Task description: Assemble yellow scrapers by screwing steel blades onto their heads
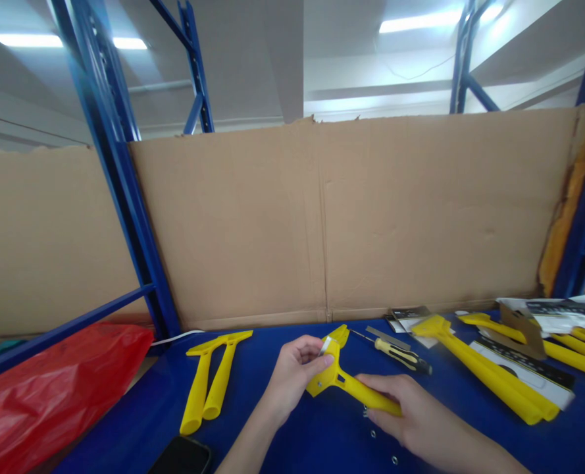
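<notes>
A yellow scraper [334,375] lies between my two hands over the blue table. My right hand [403,411] is wrapped round its handle, which points down to the right. At the wide head, my left hand [297,365] grips with thumb and fingers beside a pale, flat strip [326,345], which looks like a blade; its far part is hidden by my fingers. Just beyond the head lies a screwdriver [398,352] with a yellow and black handle, a flat metal strip [385,337] behind it. Several small nuts [373,434] lie near my right hand.
Two yellow scrapers [218,375] rest at the left, near a black phone [181,455]. More yellow scrapers [489,368] and printed packets [524,372] crowd the right. A cardboard wall [243,230] closes off the back, between blue rack posts [137,243]. Red plastic [55,395] lies far left.
</notes>
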Demonstrator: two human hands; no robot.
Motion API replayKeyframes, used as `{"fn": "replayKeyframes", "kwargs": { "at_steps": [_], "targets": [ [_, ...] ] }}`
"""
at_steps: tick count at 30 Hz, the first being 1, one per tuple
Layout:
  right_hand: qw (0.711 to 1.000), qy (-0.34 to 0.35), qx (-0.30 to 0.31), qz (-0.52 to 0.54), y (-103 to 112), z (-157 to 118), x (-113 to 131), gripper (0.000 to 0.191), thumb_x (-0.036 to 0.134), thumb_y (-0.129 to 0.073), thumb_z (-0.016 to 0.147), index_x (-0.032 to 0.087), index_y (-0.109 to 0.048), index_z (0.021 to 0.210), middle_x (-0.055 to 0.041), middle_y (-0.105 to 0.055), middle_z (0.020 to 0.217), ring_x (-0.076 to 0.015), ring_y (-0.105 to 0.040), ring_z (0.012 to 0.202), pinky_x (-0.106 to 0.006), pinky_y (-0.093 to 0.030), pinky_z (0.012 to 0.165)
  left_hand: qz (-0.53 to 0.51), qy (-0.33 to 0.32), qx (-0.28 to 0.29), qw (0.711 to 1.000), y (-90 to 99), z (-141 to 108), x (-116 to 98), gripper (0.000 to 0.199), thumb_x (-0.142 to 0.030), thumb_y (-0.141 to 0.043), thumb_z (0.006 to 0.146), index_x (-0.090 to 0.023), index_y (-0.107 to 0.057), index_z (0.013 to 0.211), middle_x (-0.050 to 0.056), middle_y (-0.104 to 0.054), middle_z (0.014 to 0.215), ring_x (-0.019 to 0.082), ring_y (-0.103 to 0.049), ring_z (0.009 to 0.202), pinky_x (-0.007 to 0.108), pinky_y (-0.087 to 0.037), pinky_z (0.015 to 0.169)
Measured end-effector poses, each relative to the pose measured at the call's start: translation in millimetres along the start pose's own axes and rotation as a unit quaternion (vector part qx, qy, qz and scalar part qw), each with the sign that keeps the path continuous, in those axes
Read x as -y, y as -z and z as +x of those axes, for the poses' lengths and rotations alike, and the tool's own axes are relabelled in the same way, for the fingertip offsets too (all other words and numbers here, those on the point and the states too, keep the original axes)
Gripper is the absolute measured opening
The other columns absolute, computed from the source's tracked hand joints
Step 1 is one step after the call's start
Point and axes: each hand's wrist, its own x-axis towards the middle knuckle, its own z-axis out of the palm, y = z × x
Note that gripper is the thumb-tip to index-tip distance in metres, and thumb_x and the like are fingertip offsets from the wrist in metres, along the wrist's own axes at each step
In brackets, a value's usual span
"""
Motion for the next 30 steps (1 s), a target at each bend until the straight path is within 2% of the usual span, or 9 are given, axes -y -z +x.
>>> {"fn": "replayKeyframes", "kwargs": {
  "at_steps": [7, 14, 20, 23, 25, 30],
  "targets": [
    [1.000, 0.003, 0.003, 0.009, 0, 1, 0, 0.036, 0.026, -0.054, 0.081, 0.022, -0.066, 0.114, -0.0016, -0.072, 0.088, -0.0194, -0.061, 0.075, -0.026, -0.044, 0.070, 0.011, -0.009, -0.009, 1.000, -0.5, 1, 3, 0.022, -0.024, -0.079, 0.059, -0.015, -0.064, 0.072, -0.001, -0.068, 0.066, 0.010, -0.060, 0.062, 0.020, -0.046, 0.062],
    [1.000, 0.002, 0.017, -0.004, 4, -1, 7, 0.035, 0.024, -0.053, 0.080, 0.020, -0.068, 0.112, -0.0008, -0.073, 0.087, -0.0166, -0.059, 0.070, -0.023, -0.042, 0.064, 0.076, -0.026, -0.010, 0.997, 0.8, 4, 0, 0.018, -0.017, -0.077, 0.055, -0.014, -0.063, 0.066, 0.000, -0.067, 0.061, 0.010, -0.058, 0.057, 0.021, -0.044, 0.060],
    [1.000, -0.001, 0.013, 0.008, 4, 0, 4, 0.037, 0.025, -0.054, 0.078, 0.020, -0.068, 0.112, -0.0017, -0.073, 0.089, -0.0184, -0.060, 0.074, -0.024, -0.044, 0.068, 0.091, -0.056, -0.006, 0.994, 1.5, 4, 7, 0.015, -0.019, -0.073, 0.061, -0.015, -0.061, 0.069, -0.002, -0.063, 0.061, 0.010, -0.055, 0.058, 0.021, -0.041, 0.060],
    [1.000, -0.011, 0.026, 0.008, 4, -1, 1, 0.036, 0.025, -0.054, 0.079, 0.020, -0.068, 0.112, -0.0008, -0.072, 0.087, -0.0167, -0.059, 0.071, -0.022, -0.043, 0.063, 0.100, -0.051, 0.004, 0.994, 1.8, 4, 7, 0.017, -0.020, -0.075, 0.058, -0.015, -0.061, 0.067, -0.001, -0.064, 0.063, 0.011, -0.056, 0.059, 0.022, -0.042, 0.061],
    [1.000, -0.012, 0.028, 0.007, 4, -1, -1, 0.034, 0.026, -0.053, 0.080, 0.020, -0.068, 0.110, -0.0004, -0.072, 0.084, -0.0161, -0.058, 0.069, -0.021, -0.043, 0.061, 0.118, -0.054, 0.000, 0.991, 1.4, 4, 6, 0.015, -0.021, -0.073, 0.062, -0.015, -0.062, 0.070, -0.001, -0.063, 0.062, 0.011, -0.055, 0.059, 0.022, -0.041, 0.060],
    [1.000, -0.005, 0.007, 0.017, 3, 0, -5, 0.032, 0.027, -0.055, 0.079, 0.020, -0.069, 0.107, -0.0014, -0.071, 0.081, -0.0182, -0.059, 0.072, -0.023, -0.044, 0.066, 0.153, -0.059, -0.003, 0.986, -2.3, 0, 4, 0.014, -0.024, -0.068, 0.066, -0.016, -0.061, 0.074, 0.000, -0.063, 0.066, 0.013, -0.057, 0.063, 0.023, -0.041, 0.059]
  ]
}}
